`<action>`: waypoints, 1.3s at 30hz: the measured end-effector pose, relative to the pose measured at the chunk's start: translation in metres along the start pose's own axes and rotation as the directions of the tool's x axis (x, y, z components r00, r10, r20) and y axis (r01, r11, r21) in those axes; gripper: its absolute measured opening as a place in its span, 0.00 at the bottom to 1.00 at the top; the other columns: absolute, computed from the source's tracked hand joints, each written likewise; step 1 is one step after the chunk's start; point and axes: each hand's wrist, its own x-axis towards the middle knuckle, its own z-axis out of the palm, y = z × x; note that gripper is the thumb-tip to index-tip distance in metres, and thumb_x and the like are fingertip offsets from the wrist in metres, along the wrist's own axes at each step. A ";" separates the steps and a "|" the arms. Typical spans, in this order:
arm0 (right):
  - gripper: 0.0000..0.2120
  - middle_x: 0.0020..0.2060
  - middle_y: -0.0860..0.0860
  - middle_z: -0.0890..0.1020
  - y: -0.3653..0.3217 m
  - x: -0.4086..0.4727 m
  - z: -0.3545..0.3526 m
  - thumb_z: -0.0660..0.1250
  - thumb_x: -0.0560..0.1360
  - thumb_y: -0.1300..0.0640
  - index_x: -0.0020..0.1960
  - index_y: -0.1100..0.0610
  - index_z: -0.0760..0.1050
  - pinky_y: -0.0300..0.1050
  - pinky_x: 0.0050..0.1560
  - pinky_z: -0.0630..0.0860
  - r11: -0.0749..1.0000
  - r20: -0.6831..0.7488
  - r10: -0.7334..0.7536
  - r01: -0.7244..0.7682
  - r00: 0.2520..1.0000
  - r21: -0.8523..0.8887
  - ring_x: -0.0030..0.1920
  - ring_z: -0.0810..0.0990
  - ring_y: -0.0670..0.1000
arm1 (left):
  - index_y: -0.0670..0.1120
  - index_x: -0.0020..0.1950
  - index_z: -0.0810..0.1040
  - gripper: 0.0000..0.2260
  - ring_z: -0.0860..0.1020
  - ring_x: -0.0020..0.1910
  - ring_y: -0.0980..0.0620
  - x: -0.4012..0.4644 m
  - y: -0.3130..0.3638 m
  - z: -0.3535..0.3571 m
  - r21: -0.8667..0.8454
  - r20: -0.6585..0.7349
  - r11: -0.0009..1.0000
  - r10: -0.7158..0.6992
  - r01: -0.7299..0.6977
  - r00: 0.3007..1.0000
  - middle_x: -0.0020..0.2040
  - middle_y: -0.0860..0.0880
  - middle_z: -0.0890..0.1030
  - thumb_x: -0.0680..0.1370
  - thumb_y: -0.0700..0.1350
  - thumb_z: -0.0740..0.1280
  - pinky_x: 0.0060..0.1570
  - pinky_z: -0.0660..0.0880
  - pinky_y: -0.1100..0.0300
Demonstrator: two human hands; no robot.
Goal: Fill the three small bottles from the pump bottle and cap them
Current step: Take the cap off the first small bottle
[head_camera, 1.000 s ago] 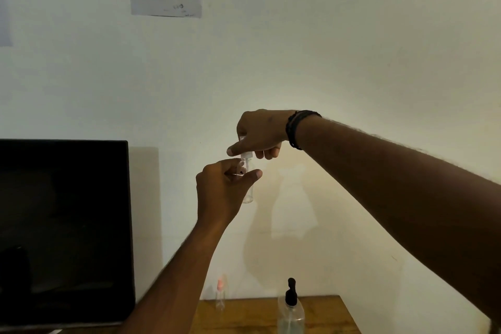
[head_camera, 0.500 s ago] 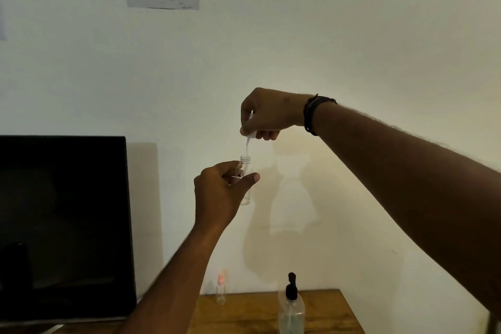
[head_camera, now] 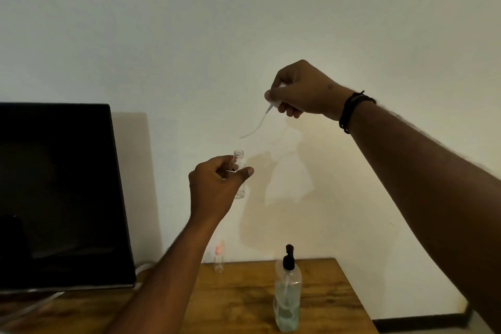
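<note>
The left hand is curled round a small clear bottle, which is held upright in the air, well above the pump bottle; the thumb is laid across the bottle's front and the fingers are wrapped behind it, so that only the threaded open neck and the base are seen; whether any liquid is inside cannot be told. The right hand is closed on a white spray cap, pinched between thumb and bent fingers, up and to the right of the small bottle's neck; the cap's thin dip tube is seen hanging out of it in a curve, its tip free above the neck and touching nothing; a dark band is worn on the right wrist.

Half a second ago the tube was still partly inside the neck and the right hand was directly over the bottle; the cap has since been lifted clear and carried up and to the right, while the left hand has kept its grip.

The pump bottle, clear with a black pump head, is stood on the wooden bench; behind it and to its left a second small bottle with a pink cap is stood against the wall; further left of the pump bottle a dark monitor is placed.
</note>
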 end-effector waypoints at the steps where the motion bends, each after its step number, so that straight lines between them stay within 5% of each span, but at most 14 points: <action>1: 0.08 0.35 0.56 0.83 0.009 -0.004 0.006 0.71 0.77 0.58 0.43 0.62 0.80 0.43 0.33 0.78 0.999 -0.020 0.012 -0.012 1.000 0.030 0.32 0.79 0.51 | 0.44 0.54 0.87 0.15 0.85 0.43 0.51 -0.002 -0.003 0.001 0.006 -0.004 1.000 0.010 -0.010 1.000 0.41 0.55 0.85 0.71 0.46 0.83 0.47 0.81 0.64; 5: 0.10 0.34 0.57 0.83 0.055 -0.023 0.046 0.72 0.78 0.57 0.46 0.65 0.79 0.44 0.32 0.78 0.974 -0.126 0.119 -0.091 0.985 0.207 0.29 0.80 0.52 | 0.45 0.57 0.87 0.17 0.82 0.40 0.64 -0.017 -0.026 0.005 -0.020 -0.001 0.999 -0.027 0.027 1.000 0.43 0.58 0.85 0.71 0.47 0.83 0.42 0.75 0.77; 9: 0.10 0.34 0.57 0.84 0.103 -0.054 0.108 0.75 0.77 0.57 0.45 0.64 0.78 0.50 0.37 0.84 0.919 -0.139 0.259 -0.200 0.956 0.339 0.29 0.81 0.52 | 0.44 0.60 0.86 0.20 0.84 0.44 0.59 -0.041 -0.062 0.006 -0.056 -0.027 0.995 -0.086 0.084 0.996 0.46 0.54 0.87 0.70 0.46 0.83 0.45 0.76 0.76; 15: 0.10 0.38 0.54 0.85 0.164 -0.116 0.221 0.79 0.74 0.56 0.46 0.57 0.78 0.57 0.45 0.86 0.896 -0.033 0.368 -0.345 0.929 0.280 0.36 0.87 0.54 | 0.46 0.60 0.86 0.19 0.85 0.47 0.57 -0.087 -0.130 0.010 -0.126 -0.060 0.974 -0.196 0.188 0.979 0.49 0.51 0.87 0.70 0.40 0.83 0.44 0.79 0.71; 19: 0.10 0.42 0.49 0.83 0.198 -0.161 0.291 0.79 0.72 0.58 0.47 0.56 0.79 0.44 0.47 0.82 0.872 0.046 0.429 -0.427 0.902 0.238 0.44 0.83 0.49 | 0.48 0.59 0.85 0.19 0.86 0.50 0.54 -0.118 -0.186 0.014 -0.170 -0.072 0.930 -0.340 0.324 0.938 0.50 0.51 0.88 0.71 0.38 0.82 0.45 0.82 0.65; 21: 0.09 0.40 0.47 0.82 0.209 -0.180 0.323 0.78 0.73 0.60 0.48 0.57 0.79 0.30 0.42 0.75 0.867 0.064 0.439 -0.442 0.896 0.230 0.42 0.80 0.43 | 0.48 0.59 0.85 0.18 0.86 0.51 0.52 -0.130 -0.212 0.016 -0.177 -0.083 0.905 -0.404 0.386 0.911 0.50 0.50 0.88 0.71 0.38 0.82 0.45 0.82 0.63; 23: 0.08 0.39 0.47 0.80 0.220 -0.195 0.357 0.77 0.73 0.60 0.46 0.56 0.78 0.27 0.38 0.72 0.864 0.087 0.452 -0.460 0.888 0.205 0.39 0.77 0.41 | 0.47 0.59 0.85 0.17 0.86 0.49 0.54 -0.139 -0.236 0.019 -0.170 -0.096 0.889 -0.445 0.426 0.890 0.50 0.51 0.87 0.72 0.37 0.81 0.43 0.81 0.64; 28: 0.05 0.42 0.51 0.82 0.249 -0.216 0.424 0.74 0.74 0.60 0.46 0.58 0.78 0.47 0.42 0.77 0.821 0.131 0.547 -0.561 0.827 0.109 0.43 0.80 0.51 | 0.48 0.60 0.85 0.18 0.85 0.48 0.58 -0.162 -0.282 0.018 -0.130 -0.093 0.852 -0.520 0.507 0.849 0.50 0.54 0.87 0.71 0.38 0.82 0.46 0.81 0.64; 33: 0.04 0.46 0.51 0.82 0.266 -0.223 0.459 0.71 0.77 0.61 0.49 0.56 0.76 0.48 0.45 0.79 0.794 0.182 0.594 -0.607 0.783 0.022 0.47 0.80 0.53 | 0.52 0.58 0.84 0.19 0.85 0.49 0.58 -0.167 -0.303 0.020 -0.121 -0.086 0.838 -0.543 0.533 0.835 0.50 0.54 0.87 0.70 0.39 0.82 0.48 0.82 0.62; 39: 0.10 0.55 0.53 0.79 0.263 -0.231 0.467 0.73 0.77 0.56 0.57 0.55 0.77 0.55 0.55 0.77 0.887 0.178 0.462 -0.451 0.869 -0.099 0.58 0.75 0.57 | 0.51 0.61 0.84 0.20 0.85 0.54 0.52 -0.161 -0.313 0.026 -0.097 -0.072 0.856 -0.515 0.508 0.854 0.55 0.52 0.87 0.71 0.41 0.82 0.51 0.84 0.58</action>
